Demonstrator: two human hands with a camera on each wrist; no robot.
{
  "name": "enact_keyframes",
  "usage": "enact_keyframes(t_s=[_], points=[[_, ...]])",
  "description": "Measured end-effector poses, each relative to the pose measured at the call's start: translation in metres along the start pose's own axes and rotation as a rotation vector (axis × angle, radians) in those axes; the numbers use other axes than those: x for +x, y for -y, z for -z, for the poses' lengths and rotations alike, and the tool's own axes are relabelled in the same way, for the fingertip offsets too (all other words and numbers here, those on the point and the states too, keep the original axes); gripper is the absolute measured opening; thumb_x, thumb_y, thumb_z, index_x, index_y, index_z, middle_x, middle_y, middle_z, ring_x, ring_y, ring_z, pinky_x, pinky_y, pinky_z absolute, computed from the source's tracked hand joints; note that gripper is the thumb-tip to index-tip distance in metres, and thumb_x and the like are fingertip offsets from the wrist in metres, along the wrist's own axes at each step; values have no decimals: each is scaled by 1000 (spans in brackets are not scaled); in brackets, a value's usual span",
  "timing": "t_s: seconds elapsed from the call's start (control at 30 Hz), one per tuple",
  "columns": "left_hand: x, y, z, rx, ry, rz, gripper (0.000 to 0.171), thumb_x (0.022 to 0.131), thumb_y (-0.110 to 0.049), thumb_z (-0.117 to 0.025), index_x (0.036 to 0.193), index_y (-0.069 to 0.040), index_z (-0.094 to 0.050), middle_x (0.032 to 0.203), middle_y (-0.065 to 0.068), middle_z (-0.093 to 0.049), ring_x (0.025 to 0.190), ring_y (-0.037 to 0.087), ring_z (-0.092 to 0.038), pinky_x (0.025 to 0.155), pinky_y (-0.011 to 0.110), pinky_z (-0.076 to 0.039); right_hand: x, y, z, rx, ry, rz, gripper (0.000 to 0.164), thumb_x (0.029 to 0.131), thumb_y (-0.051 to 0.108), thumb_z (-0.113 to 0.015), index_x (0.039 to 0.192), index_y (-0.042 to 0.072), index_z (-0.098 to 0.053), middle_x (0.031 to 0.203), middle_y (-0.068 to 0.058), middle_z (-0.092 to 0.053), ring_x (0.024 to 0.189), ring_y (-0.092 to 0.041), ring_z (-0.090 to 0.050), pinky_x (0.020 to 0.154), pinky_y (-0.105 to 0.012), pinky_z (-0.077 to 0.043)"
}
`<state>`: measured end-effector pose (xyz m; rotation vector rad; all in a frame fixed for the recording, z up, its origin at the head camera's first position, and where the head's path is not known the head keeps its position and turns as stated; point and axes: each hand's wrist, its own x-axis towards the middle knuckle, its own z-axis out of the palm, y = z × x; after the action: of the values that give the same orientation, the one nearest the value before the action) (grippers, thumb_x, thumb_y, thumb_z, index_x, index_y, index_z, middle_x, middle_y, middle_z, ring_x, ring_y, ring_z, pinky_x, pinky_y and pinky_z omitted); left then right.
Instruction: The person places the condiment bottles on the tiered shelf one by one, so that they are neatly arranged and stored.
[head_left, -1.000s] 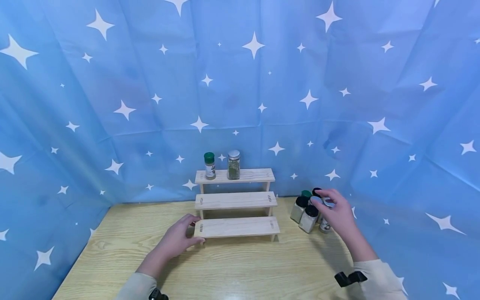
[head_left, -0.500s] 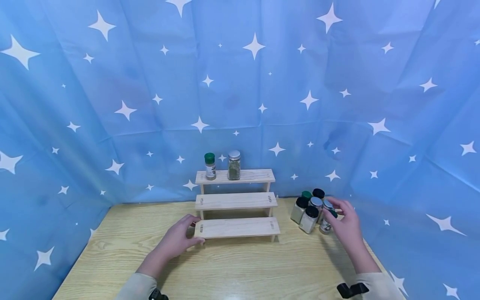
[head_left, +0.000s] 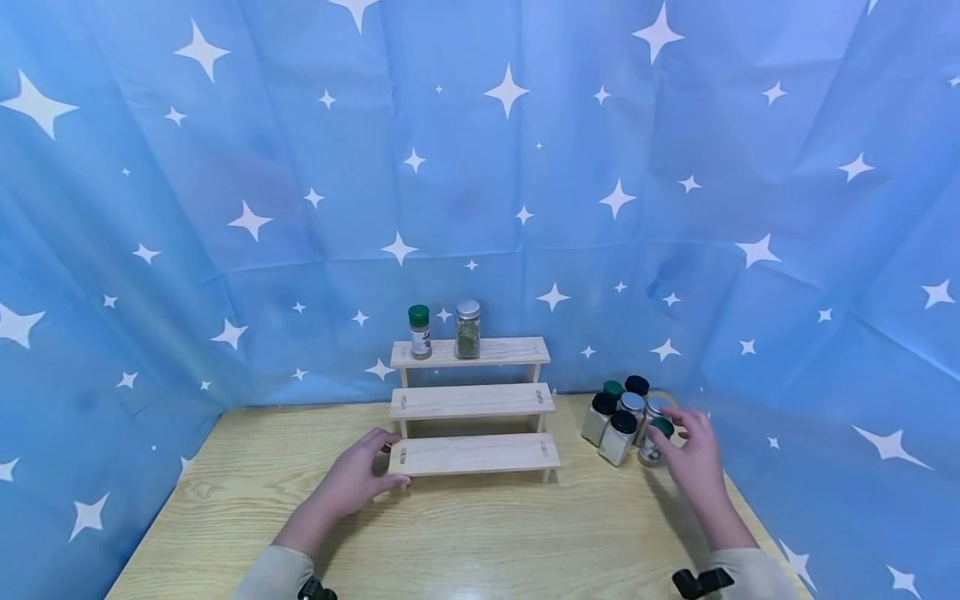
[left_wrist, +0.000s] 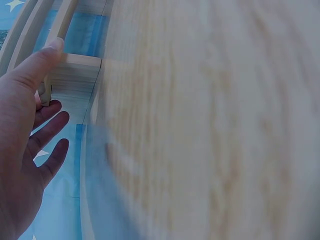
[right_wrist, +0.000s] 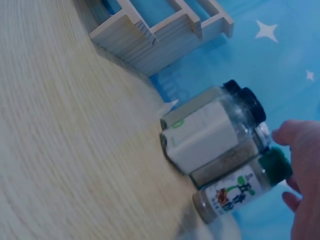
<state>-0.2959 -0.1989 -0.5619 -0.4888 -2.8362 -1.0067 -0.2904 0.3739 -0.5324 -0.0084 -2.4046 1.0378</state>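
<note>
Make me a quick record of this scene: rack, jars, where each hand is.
Rack: wooden, three tiers
Top tier: green-topped jar at left, silver-topped jar near the middle
Jar cluster: seven, right of the rack; three black caps, two green, two silver
Left hand: holds the bottom tier at its left end
Right hand: at the nearest green-capped jar; contact unclear

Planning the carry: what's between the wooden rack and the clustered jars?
A narrow strip of bare tabletop separates the rack from the clustered jars, as the head view shows.
</note>
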Motion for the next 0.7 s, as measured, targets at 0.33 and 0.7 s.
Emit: enact_keyframes(t_s=[0.33,0.7], points=[[0,2,-1,2,-6,-1,71,87,-39,-97,145,-13,-67,137,-3,-68,124,25,-69,107,52,-58,-4,-11,-5,-8,18,-45,40,102,11,-81,138,-1,-68,133,-20,-59,113,-36,-59,81,-18,-45],[0,3,-2,5,-5,2,71,87,-39,-97,146,-14,-66,138,-3,-68,125,25,-68,108,53,-58,-6,-14,-3,-1,47,-59,37,106,15,-77,138,2,-65,129,-18,-67,113,-32,-63,82,-12,-46]])
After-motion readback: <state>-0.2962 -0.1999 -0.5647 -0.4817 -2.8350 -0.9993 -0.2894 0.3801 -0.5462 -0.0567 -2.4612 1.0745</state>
